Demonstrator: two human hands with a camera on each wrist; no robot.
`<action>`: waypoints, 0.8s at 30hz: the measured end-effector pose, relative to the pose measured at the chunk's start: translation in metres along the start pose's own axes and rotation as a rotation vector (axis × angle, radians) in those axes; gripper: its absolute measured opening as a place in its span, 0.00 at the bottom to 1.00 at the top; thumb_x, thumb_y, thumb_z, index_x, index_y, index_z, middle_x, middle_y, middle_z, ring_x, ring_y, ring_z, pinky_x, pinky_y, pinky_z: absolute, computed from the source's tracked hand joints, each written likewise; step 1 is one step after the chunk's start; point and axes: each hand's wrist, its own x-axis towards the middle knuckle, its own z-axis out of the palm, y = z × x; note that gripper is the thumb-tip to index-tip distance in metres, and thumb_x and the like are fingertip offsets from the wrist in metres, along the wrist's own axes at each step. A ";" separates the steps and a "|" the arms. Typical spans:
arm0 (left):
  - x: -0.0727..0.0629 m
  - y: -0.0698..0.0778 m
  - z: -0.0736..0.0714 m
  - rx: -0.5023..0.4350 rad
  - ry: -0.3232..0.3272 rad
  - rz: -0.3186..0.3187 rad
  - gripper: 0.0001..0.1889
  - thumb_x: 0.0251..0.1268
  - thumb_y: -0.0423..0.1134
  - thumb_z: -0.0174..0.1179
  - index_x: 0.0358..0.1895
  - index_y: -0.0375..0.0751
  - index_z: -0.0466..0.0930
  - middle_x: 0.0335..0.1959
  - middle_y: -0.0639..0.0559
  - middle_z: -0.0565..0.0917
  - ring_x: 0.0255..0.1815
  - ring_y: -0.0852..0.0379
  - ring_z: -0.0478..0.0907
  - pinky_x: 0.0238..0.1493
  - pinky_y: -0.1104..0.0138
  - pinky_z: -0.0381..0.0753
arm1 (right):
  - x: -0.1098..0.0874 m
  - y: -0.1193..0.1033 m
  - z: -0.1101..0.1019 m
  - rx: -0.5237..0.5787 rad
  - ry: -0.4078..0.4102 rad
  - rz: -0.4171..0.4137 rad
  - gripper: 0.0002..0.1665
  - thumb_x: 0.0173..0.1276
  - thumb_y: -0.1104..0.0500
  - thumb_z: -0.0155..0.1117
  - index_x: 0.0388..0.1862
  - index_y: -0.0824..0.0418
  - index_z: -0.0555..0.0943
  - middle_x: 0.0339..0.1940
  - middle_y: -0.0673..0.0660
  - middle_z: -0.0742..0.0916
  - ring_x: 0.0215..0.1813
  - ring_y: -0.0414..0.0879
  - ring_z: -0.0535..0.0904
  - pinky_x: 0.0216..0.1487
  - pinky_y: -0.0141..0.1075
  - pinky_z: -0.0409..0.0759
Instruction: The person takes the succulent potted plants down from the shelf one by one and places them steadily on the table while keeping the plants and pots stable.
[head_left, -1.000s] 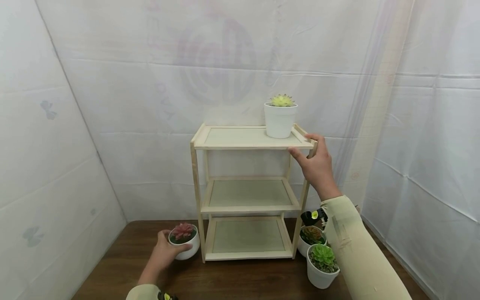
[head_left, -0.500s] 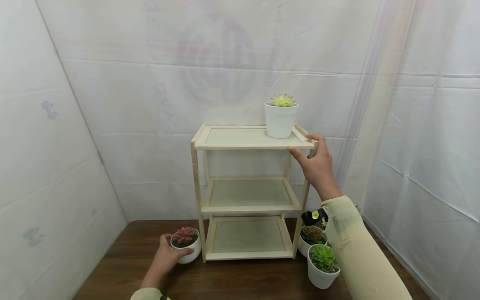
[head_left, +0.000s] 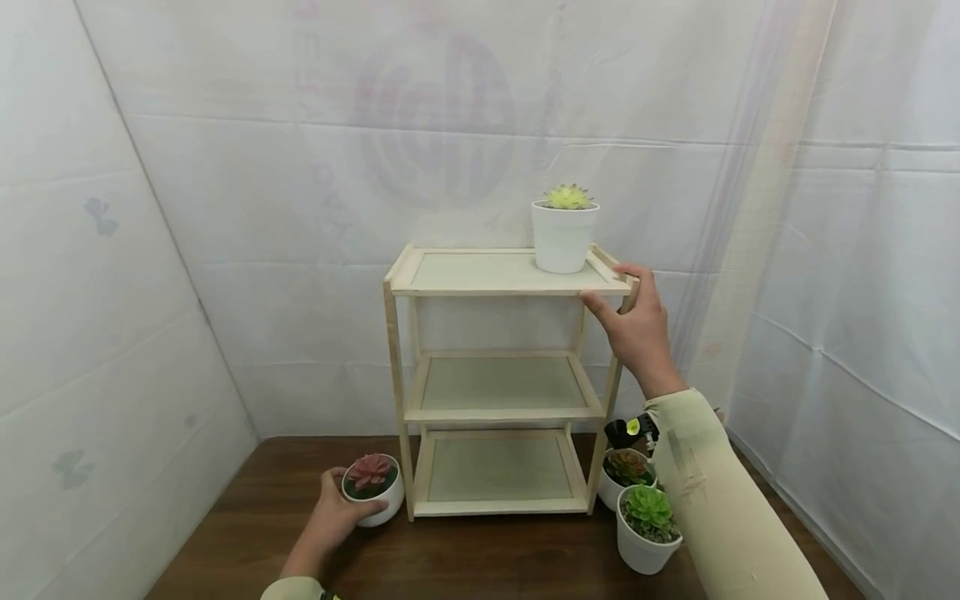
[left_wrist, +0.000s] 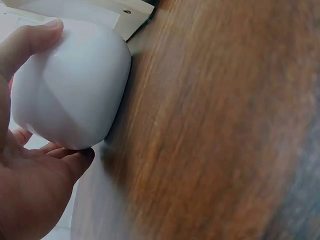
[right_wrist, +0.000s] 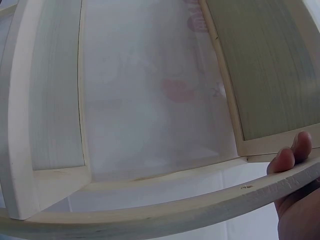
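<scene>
In the head view, my left hand (head_left: 330, 510) grips a round white pot (head_left: 384, 505) holding a pinkish-red succulent (head_left: 371, 472). It is by the front left leg of a three-tier wooden shelf (head_left: 510, 415). The left wrist view shows thumb and fingers on opposite sides of the pot (left_wrist: 75, 85), whose base is at the tabletop. My right hand (head_left: 641, 333) holds the shelf's upper right corner, thumb in front and fingers over the side. Fingertips (right_wrist: 283, 160) curl over the pale wooden frame (right_wrist: 150, 212) in the right wrist view.
A white pot (head_left: 566, 242) with a yellow-green succulent stands on the top tier's right end. Right of the shelf, a bright green succulent (head_left: 649, 510) and a darker orange-green one (head_left: 628, 467) stand under my right forearm. White sheeting (head_left: 300, 208) surrounds the brown table (head_left: 465, 554).
My left hand and the pot of pinkish-red succulent have shifted slightly right and toward the front, then stayed nearly still. My right hand keeps its hold on the shelf corner.
</scene>
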 end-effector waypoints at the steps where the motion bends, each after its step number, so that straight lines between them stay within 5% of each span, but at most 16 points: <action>1: 0.000 0.000 0.000 -0.006 -0.004 0.001 0.55 0.43 0.46 0.78 0.64 0.29 0.44 0.59 0.22 0.67 0.64 0.30 0.67 0.65 0.43 0.65 | 0.000 0.000 0.000 0.001 -0.002 0.001 0.44 0.60 0.31 0.63 0.69 0.46 0.62 0.20 0.57 0.73 0.20 0.50 0.69 0.22 0.40 0.72; 24: -0.007 0.001 -0.001 -0.033 -0.021 -0.004 0.57 0.45 0.47 0.77 0.68 0.30 0.41 0.63 0.21 0.63 0.66 0.30 0.64 0.68 0.42 0.61 | -0.001 -0.004 -0.002 0.002 -0.017 0.018 0.45 0.59 0.29 0.62 0.69 0.47 0.61 0.21 0.56 0.72 0.20 0.48 0.69 0.24 0.39 0.72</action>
